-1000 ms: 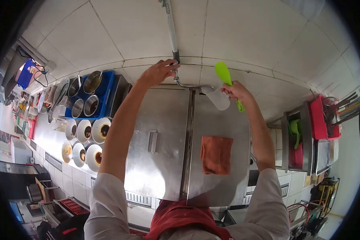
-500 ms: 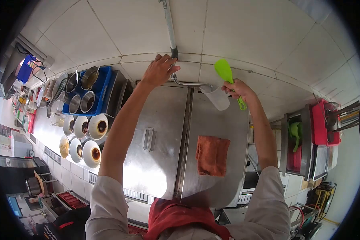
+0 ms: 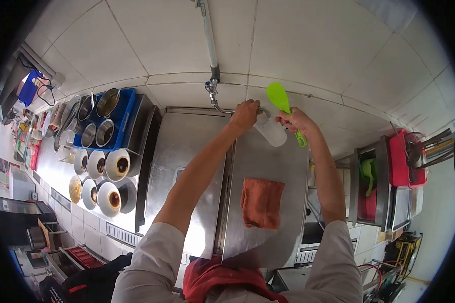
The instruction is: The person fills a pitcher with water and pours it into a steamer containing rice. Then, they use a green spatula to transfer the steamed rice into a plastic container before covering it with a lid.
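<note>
My right hand (image 3: pixel 297 121) is closed round the handle of a bright green rice paddle (image 3: pixel 278 97), its broad blade pointing up and away from me. Beside those fingers a translucent plastic jug (image 3: pixel 273 134) hangs tilted under the spout end; the same hand seems to hold its rim or handle, though the grip is partly hidden. My left hand (image 3: pixel 245 116) is curled over the bent metal faucet spout (image 3: pixel 225 109), close to the jug's mouth. The faucet valve (image 3: pixel 211 87) on the wall is untouched. Below, a folded orange-brown cloth (image 3: pixel 262 203) lies on the steel cover.
Left of me, several white bowls (image 3: pixel 117 164) with dark sauce stand on a counter, near a blue crate (image 3: pixel 129 113) with metal pots. A red bin (image 3: pixel 400 159) with utensils sits on a shelf at right. The tiled wall (image 3: pixel 308 45) rises straight ahead.
My left hand has left the faucet valve and moved right and down to the spout. The right hand, rice paddle and jug have shifted only slightly in view.
</note>
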Motion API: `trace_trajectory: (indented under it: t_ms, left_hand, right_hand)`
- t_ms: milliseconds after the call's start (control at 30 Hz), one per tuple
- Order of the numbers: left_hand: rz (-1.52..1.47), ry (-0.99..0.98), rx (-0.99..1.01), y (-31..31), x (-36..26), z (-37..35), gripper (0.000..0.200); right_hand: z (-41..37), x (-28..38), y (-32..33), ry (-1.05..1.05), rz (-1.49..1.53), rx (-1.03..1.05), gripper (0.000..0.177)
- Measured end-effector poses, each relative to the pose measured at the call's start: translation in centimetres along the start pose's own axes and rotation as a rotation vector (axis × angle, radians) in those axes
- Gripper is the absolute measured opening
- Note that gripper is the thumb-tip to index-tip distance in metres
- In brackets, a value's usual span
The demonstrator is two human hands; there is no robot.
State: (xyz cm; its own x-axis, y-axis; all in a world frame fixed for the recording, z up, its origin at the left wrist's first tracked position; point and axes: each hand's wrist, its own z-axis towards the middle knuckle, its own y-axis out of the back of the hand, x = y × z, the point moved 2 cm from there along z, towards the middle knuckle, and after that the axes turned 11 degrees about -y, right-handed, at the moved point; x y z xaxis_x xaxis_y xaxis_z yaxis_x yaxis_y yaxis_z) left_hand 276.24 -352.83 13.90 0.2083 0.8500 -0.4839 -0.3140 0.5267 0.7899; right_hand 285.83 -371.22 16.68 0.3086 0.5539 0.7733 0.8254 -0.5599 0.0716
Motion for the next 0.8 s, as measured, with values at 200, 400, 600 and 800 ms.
trace_trajectory:
  t_ms: [200,400,600,800]
  left_hand:
    - [-0.071,-0.072,-0.101,0.3,-0.8,-0.2,0.016]
    - [-0.167,-0.131,-0.269,0.7,-1.5,0.8,0.016]
    - [-0.165,-0.093,-0.17,1.0,-0.9,1.1,0.017]
    - [-0.031,-0.105,-0.12,3.3,-2.5,0.2,0.024]
  right_hand:
    - [-1.4,-1.1,0.4,0.1,0.032,-0.025,0.031]
    - [-1.8,-3.2,1.4,0.144,0.151,-0.069,0.031]
    - [-2.5,-4.8,2.5,0.195,0.259,-0.099,0.03]
    - [-2.0,-5.7,3.7,0.168,0.225,-0.063,0.03]
